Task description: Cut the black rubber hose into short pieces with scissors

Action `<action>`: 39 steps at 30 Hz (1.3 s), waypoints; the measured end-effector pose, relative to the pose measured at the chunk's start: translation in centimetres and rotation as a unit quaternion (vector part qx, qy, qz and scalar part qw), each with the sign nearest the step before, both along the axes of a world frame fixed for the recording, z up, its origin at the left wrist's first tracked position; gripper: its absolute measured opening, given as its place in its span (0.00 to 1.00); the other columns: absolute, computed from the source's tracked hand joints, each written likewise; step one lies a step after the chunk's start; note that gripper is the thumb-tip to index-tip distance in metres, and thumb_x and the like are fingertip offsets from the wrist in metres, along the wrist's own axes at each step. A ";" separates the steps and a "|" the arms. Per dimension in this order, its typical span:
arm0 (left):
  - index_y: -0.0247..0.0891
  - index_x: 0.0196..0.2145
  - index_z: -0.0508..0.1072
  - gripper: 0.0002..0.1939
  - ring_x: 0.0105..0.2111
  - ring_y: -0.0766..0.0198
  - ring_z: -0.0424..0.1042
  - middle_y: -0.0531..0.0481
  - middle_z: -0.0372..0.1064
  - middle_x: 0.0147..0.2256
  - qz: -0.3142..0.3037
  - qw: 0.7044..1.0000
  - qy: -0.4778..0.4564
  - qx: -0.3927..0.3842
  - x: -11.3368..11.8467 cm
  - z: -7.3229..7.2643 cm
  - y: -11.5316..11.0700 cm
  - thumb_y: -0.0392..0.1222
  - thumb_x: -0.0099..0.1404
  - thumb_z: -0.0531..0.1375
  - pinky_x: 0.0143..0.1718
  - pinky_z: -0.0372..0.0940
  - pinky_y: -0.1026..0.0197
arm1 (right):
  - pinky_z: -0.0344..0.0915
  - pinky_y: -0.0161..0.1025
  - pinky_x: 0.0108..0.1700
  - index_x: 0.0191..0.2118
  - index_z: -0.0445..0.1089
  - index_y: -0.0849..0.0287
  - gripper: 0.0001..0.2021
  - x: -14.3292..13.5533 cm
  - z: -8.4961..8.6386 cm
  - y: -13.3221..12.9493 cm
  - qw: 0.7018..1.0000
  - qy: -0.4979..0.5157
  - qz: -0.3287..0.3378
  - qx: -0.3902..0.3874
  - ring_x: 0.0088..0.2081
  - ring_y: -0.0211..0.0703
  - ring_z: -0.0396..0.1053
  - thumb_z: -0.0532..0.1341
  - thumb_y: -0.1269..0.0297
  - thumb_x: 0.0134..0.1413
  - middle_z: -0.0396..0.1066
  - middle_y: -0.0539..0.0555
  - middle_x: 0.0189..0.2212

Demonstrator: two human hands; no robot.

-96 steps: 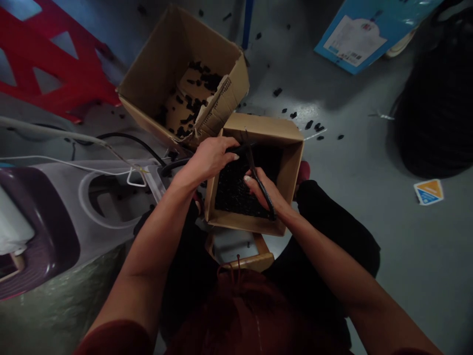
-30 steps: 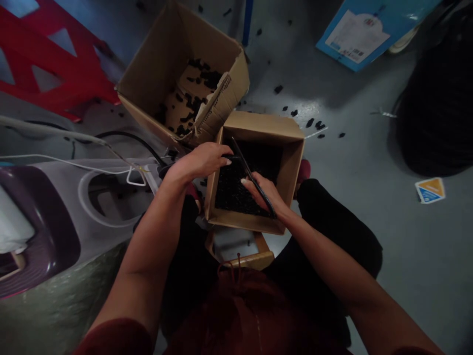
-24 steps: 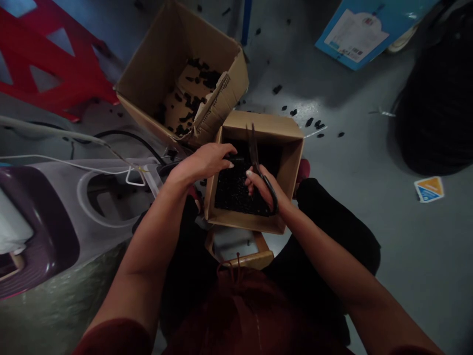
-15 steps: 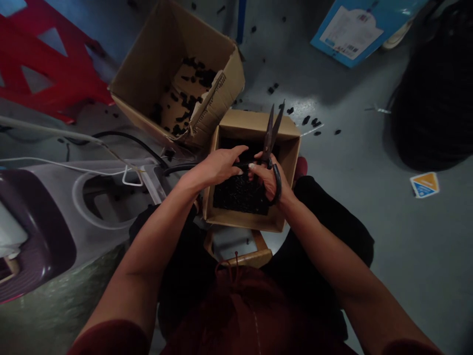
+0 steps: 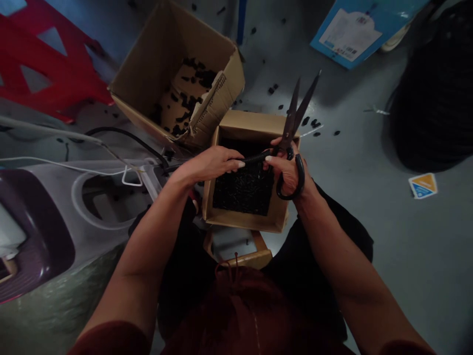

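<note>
The left hand (image 5: 212,162) has its grip closed on a black corrugated tube (image 5: 255,159), thumb and fingers around it; the right hand (image 5: 288,170) has its grip full, holding black-handled scissors (image 5: 289,132) while its thumb and fingertips pinch the tube's other end; the tube lies stretched between the two hands, roughly level, over the smaller cardboard box (image 5: 254,121); the scissors' blades stand apart in a narrow V, pointing away from the person and past the box's far right corner, not touching the tube; one handle loop curves round the right hand near the wrist.

Inside the smaller box, short black pieces (image 5: 242,195) cover the bottom; just beyond it to the left stands a larger open cardboard box (image 5: 144,69), its near edge torn, with more black offcuts (image 5: 188,101) scattered on its bottom; further bits lie loose on the grey floor (image 5: 351,162); a black hose (image 5: 129,135) arcs near a translucent plastic stool (image 5: 62,197) on the left, though I cannot tell whether it joins the tube; a blue package (image 5: 351,29) with a white label sits far right.
</note>
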State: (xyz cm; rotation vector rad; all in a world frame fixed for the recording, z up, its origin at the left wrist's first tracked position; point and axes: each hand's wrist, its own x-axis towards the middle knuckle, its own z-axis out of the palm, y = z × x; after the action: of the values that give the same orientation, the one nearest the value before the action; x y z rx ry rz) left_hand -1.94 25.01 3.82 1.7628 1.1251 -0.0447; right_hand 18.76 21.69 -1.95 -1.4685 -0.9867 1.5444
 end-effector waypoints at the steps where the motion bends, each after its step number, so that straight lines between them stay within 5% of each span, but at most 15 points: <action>1: 0.36 0.46 0.74 0.18 0.36 0.65 0.72 0.50 0.75 0.37 0.010 1.000 -0.003 0.005 -0.1 0.0 0.0 0.44 0.64 0.51 0.40 0.64 0.65 | 0.68 0.42 0.36 0.45 0.58 0.51 0.21 0.0 -0.1 0.0 1.000 -0.012 0.002 -0.001 0.31 0.38 0.68 0.62 0.60 0.43 0.66 0.49 0.36; 7: 0.37 0.43 0.75 0.17 0.33 0.66 0.70 0.51 0.74 0.35 0.096 0.992 0.006 0.086 -1.9 -0.2 0.9 0.45 0.64 0.52 0.37 0.63 0.64 | 0.69 0.42 0.37 0.44 0.57 0.53 0.18 -0.4 -0.8 -0.7 0.998 -0.057 0.036 0.006 0.32 0.39 0.69 0.59 0.51 0.51 0.67 0.50 0.34; 16: 0.37 0.42 0.76 0.17 0.31 0.66 0.68 0.52 0.73 0.32 0.162 0.981 0.018 0.100 -3.6 -0.1 1.6 0.46 0.63 0.52 0.34 0.62 0.63 | 0.64 0.42 0.36 0.47 0.59 0.56 0.22 -2.1 -0.6 -3.0 0.966 -0.174 0.193 -0.003 0.33 0.42 0.68 0.57 0.47 0.52 0.68 0.52 0.35; 39: 0.35 0.39 0.76 0.16 0.32 0.67 0.67 0.50 0.74 0.33 0.038 0.994 0.043 0.095 -3.9 0.6 1.7 0.43 0.61 0.52 0.35 0.59 0.64 | 0.62 0.41 0.36 0.47 0.61 0.57 0.22 -1.9 0.1 -2.8 0.933 -0.229 0.276 0.027 0.34 0.44 0.68 0.57 0.48 0.52 0.70 0.56 0.37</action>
State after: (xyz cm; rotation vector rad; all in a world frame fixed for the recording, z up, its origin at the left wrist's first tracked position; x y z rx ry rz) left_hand -5.81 26.76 4.38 1.8990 1.2944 0.0348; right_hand 16.89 18.91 -1.84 -1.6359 -1.8277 1.5490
